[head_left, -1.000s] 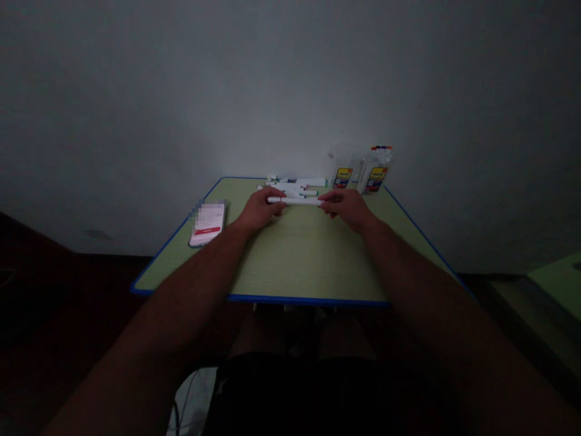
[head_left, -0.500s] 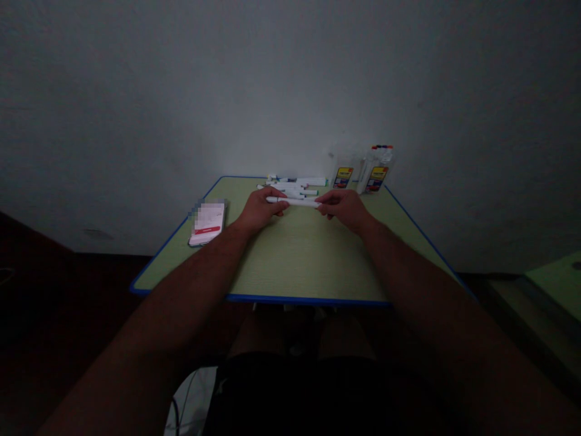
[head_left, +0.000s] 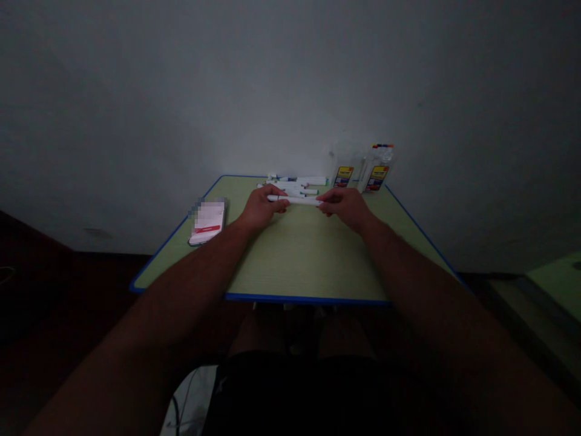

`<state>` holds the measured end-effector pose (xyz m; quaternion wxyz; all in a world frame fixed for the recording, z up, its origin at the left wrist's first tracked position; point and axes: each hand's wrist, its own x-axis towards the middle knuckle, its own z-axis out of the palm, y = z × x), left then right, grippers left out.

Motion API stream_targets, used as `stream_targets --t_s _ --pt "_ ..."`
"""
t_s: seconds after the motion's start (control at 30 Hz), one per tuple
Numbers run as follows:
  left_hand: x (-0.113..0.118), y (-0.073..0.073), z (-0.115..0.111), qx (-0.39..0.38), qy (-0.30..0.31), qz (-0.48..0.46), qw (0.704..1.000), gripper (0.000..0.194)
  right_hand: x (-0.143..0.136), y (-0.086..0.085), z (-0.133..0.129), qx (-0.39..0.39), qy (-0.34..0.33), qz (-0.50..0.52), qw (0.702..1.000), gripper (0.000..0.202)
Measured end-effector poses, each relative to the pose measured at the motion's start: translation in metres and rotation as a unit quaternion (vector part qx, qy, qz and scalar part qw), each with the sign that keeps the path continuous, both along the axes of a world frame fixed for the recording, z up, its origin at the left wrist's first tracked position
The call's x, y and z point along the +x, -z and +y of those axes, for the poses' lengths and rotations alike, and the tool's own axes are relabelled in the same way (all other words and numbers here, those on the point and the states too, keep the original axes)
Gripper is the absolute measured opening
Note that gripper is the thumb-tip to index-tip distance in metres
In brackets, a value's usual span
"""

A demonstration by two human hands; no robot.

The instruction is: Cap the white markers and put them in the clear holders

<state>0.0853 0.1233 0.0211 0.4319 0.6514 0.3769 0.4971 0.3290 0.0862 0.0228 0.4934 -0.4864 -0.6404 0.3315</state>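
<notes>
A white marker (head_left: 303,201) is held level between my two hands, above the far half of the table. My left hand (head_left: 262,206) is closed on its left part, and the left tip sticks out past the fingers. At the other end, my right hand (head_left: 344,204) pinches the marker between thumb and fingers. Just behind it lies a loose pile of white markers (head_left: 285,186), a few with green or dark ends, partly hidden by my hands and the held marker.
A phone (head_left: 207,223) with a lit screen lies at the table's left side. Two clear plastic cases (head_left: 344,175) with yellow and dark labels stand at the back right; the right one holds markers with coloured ends. The table (head_left: 299,266) has a blue edge and meets a wall.
Hardly anything differs. Both hands keep hold of the same marker in nearly the same place, and the view has shifted very slightly.
</notes>
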Motion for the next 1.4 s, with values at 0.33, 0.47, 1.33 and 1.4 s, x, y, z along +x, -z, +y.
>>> stream_targets --t_s 0.33,0.47,1.33,1.4 --pt "0.001 -0.001 -0.002 -0.007 -0.003 0.002 1.000 0.014 -0.003 -0.002 -0.001 0.004 0.016 -0.010 1.000 0.024" --pt "0.001 -0.001 -0.002 -0.008 -0.005 0.007 1.000 0.014 -0.005 -0.004 -0.003 0.001 0.022 -0.014 1.000 0.021" --pt "0.001 0.001 -0.003 -0.001 0.049 -0.002 0.999 0.028 0.007 0.008 0.012 -0.098 0.125 -0.061 0.985 0.015" --pt "0.002 -0.001 -0.005 0.002 0.059 0.001 0.998 0.029 0.006 0.008 0.012 -0.097 0.127 -0.073 0.984 0.016"
